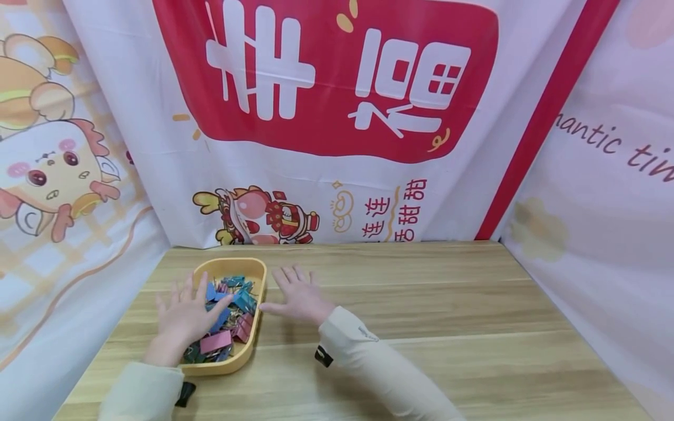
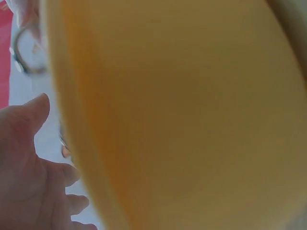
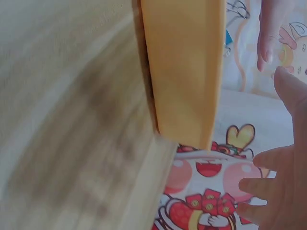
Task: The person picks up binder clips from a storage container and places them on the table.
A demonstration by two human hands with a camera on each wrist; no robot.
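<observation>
Fingers spread and empty, the left hand (image 1: 183,318) and right hand (image 1: 302,301) flanked the yellow tray (image 1: 226,367) of binder clips (image 1: 216,341) on the table (image 1: 421,304), touching or not I couldn't tell, seemingly a reaching step that called next for a grip.

Yellow tray (image 1: 223,368); blue, pink, perhaps dark-green clips (image 1: 220,320).

A yellow, round-cornered plastic tray (image 1: 226,367) sits on the left part of the light brown, wood-grain worktop (image 1: 421,304). Blue, green and pink metal binder clips (image 1: 244,302) lie in it. The left hand (image 1: 184,318) is over the tray's left side; the right hand (image 1: 302,298) is just right of it. Behind the worktop hangs a red and white cloth (image 1: 326,166), with printed white cloths (image 1: 595,204) on both sides.
</observation>
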